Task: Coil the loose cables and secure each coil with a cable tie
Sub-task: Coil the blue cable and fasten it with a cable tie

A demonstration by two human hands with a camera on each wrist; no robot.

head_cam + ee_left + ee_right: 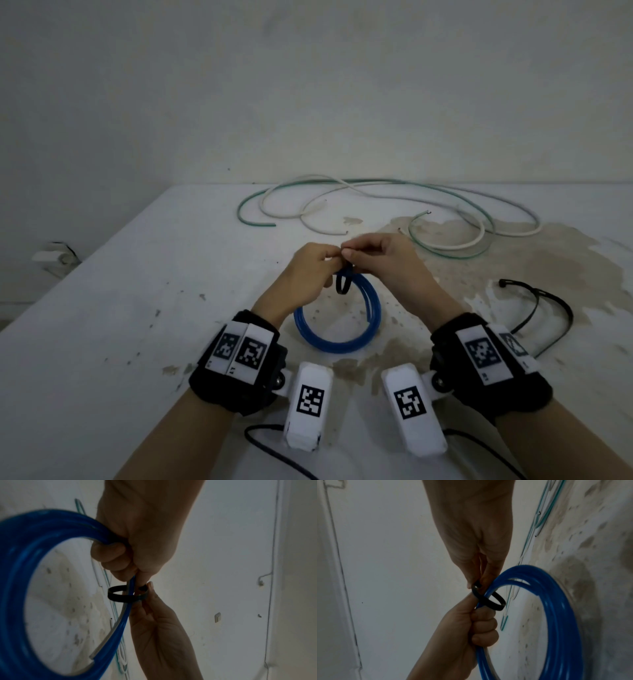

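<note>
Near the table's (102,308) front edge, at its middle, the left hand (310,267) has its fingers curled round the top of the blue cable coil (337,337). That grip bunches the turns so they cannot spring apart, and the rest of the ring hangs below the fist towards the tabletop. A black cable tie (343,282) loops loosely round the gathered strands just beside those fingers. The right hand (380,260), touching the left, pinches the tie where its ends meet, probably to draw the loop snug. Along the far edge lie the loose green cable (251,198) and white cable (370,195), tangled together and not yet coiled. Towards the right edge, spare black ties (548,301) wait within reach, likely for those two.
</note>
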